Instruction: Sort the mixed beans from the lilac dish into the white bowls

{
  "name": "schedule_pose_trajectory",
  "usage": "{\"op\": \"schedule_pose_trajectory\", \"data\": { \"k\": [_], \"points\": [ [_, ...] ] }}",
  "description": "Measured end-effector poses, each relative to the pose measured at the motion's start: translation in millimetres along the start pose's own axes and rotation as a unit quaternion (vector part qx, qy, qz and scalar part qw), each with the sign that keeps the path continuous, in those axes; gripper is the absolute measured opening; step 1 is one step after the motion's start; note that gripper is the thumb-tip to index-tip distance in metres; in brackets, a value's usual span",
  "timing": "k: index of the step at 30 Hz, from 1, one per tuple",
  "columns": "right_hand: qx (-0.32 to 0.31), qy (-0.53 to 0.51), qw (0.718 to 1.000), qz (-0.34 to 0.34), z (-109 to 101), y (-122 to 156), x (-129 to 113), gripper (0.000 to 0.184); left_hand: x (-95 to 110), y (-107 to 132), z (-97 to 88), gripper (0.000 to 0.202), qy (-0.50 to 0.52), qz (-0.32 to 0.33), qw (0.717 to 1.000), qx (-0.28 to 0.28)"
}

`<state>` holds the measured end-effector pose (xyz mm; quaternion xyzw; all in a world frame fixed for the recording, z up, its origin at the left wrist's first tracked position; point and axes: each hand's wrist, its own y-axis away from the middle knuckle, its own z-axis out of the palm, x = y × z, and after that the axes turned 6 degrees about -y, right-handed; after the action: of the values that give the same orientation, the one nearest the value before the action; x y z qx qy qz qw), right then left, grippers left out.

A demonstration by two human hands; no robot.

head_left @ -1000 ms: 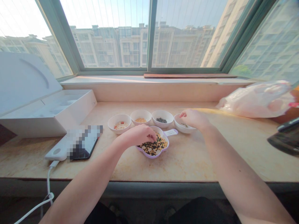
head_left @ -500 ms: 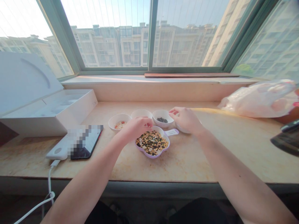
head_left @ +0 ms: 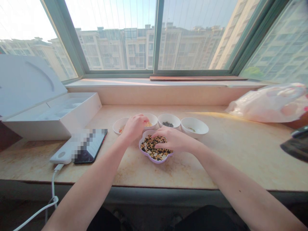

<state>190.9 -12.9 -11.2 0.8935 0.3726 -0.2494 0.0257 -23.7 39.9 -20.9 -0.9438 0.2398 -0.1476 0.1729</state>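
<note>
A lilac-rimmed, scalloped bowl [head_left: 149, 156] full of mixed beans and seeds stands in front of me. Over its right side is my right hand [head_left: 172, 138], thumb and fingers apart, reaching down to the mix. My left hand [head_left: 136, 125] hovers at the white bowl of pale yellow beans [head_left: 153, 118], its fingertips pressed together; whatever they may hold is too small to make out. Left of that, partly behind my hand, sits a white bowl with red and pale pieces [head_left: 117, 123]. A white bowl of black beans [head_left: 169, 117] and one with a few small green beans [head_left: 201, 127] complete the row.
On the left lie an open white box [head_left: 79, 110], a phone [head_left: 92, 147] and a white power bank [head_left: 63, 152] with a cable. A plastic bag [head_left: 264, 104] rests at the back right, and a dark object [head_left: 295, 146] is at the right edge.
My right hand has moved left from the rightmost white bowl to the lilac bowl, and its fingers have spread. My left hand has gone from above the lilac bowl to the yellow-bean bowl.
</note>
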Motion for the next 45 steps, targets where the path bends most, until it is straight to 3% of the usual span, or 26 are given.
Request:
{"op": "schedule_pose_trajectory", "data": {
  "k": [5, 12, 24, 29, 39, 45],
  "points": [
    [-0.047, 0.022, 0.999, 0.014, 6, -3, -9, 0.036, -1, -2, 1.0, 0.032, -0.015, -0.002, 1.000, -0.006],
    [-0.061, -0.022, 0.997, -0.049, 12, -5, -1, 0.006, 4, -1, -1.1, 0.037, -0.026, -0.032, 0.999, -0.002],
    [-0.036, -0.068, 0.997, -0.009, 14, -5, 5, 0.017, 8, 3, -4.6, 0.033, -0.002, -0.057, 0.998, 0.023],
    [-0.035, -0.065, 0.997, -0.027, 15, -6, 13, 0.018, 8, 4, -4.3, 0.032, 0.007, -0.053, 0.998, 0.024],
    [0.008, -0.060, 0.997, -0.042, 10, -4, 12, 0.022, 9, 4, -4.2, 0.031, 0.016, -0.062, 0.998, 0.022],
    [0.120, -0.086, 0.989, -0.027, 3, -2, 14, 0.011, 10, 5, -6.0, 0.030, 0.029, -0.057, 0.998, 0.019]
  ]
}}
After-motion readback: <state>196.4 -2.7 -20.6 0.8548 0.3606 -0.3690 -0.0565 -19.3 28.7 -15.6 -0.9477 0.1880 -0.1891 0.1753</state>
